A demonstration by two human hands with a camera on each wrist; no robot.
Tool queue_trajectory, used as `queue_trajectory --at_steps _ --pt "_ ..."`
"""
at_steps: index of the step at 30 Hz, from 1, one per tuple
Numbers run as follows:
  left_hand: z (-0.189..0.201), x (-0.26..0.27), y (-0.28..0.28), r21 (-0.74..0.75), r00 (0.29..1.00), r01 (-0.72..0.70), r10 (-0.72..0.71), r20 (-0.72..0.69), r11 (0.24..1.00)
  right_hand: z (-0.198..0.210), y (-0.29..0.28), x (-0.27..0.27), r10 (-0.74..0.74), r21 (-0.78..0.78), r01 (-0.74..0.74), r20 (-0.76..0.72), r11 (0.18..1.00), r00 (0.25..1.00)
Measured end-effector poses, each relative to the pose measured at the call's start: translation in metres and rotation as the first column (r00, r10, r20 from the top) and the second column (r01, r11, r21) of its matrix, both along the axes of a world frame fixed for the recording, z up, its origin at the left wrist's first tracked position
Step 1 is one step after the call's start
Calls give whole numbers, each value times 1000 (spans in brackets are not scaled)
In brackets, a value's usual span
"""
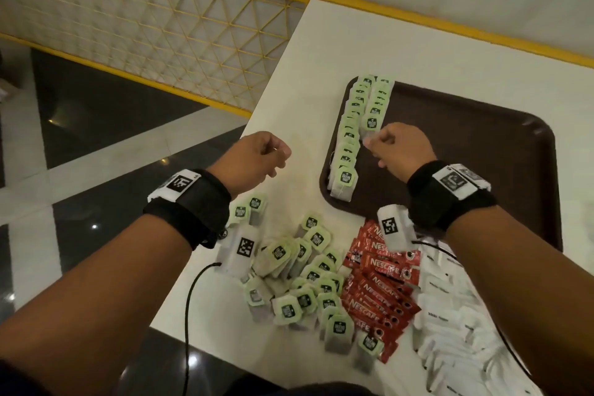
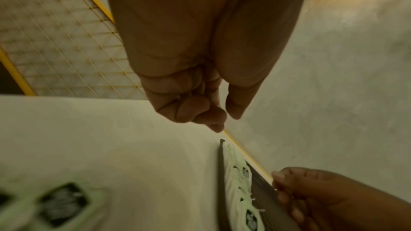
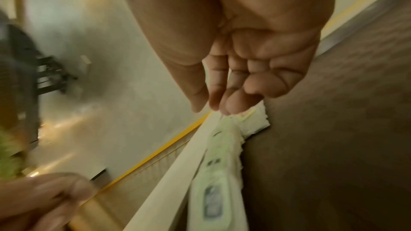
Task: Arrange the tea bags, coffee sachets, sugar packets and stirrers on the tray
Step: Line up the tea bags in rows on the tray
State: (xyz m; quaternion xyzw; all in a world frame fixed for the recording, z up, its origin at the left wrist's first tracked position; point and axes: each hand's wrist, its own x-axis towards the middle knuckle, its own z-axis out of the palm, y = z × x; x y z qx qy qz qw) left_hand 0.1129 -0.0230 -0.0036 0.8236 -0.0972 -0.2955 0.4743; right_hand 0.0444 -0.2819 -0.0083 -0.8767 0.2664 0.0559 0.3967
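while red nescafe sachets [image 1: 382,286] lie loose, right hand [image 1: 398,151] pinches a tea bag [image 1: 368,138]; left hand [image 1: 257,157] curls empty.

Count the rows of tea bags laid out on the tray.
2. A long row runs along the tray's left edge; a shorter row lies just to its right, at the far end, where the right hand pinches a tea bag. None seems hidden.
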Motion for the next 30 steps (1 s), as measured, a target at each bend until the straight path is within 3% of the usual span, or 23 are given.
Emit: queue_trajectory --at_steps 4,8,11,15,19,22,26,30 --pt "-9 -15 38 167 993 85 -97 64 982 18 41 -33 368 -6 -372 -135 928 920" --pt "-29 -22 63 384 964 160 -228 136 909 8 76 -56 530 7 -551 -290 834 797" --pt "-43 -23 74 558 956 144 -261 137 817 -2 95 -63 532 -48 -576 -330 816 780" --pt "-46 -27 72 638 948 186 -308 84 747 -5 113 -56 527 -163 -623 -398 765 751" --pt "-46 -28 62 603 929 211 -349 120 769 -3 122 -53 499 -192 -681 -547 706 672" --pt "-49 -27 61 575 929 224 -351 119 787 -7 127 -57 470 -174 -680 -601 713 647" --pt "-51 -27 60 543 934 232 -340 108 807 -13 127 -62 442 -160 -630 -583 760 682" --pt "-48 -29 57 478 934 230 -331 138 848 -15 128 -67 439 -82 -534 -473 841 764"
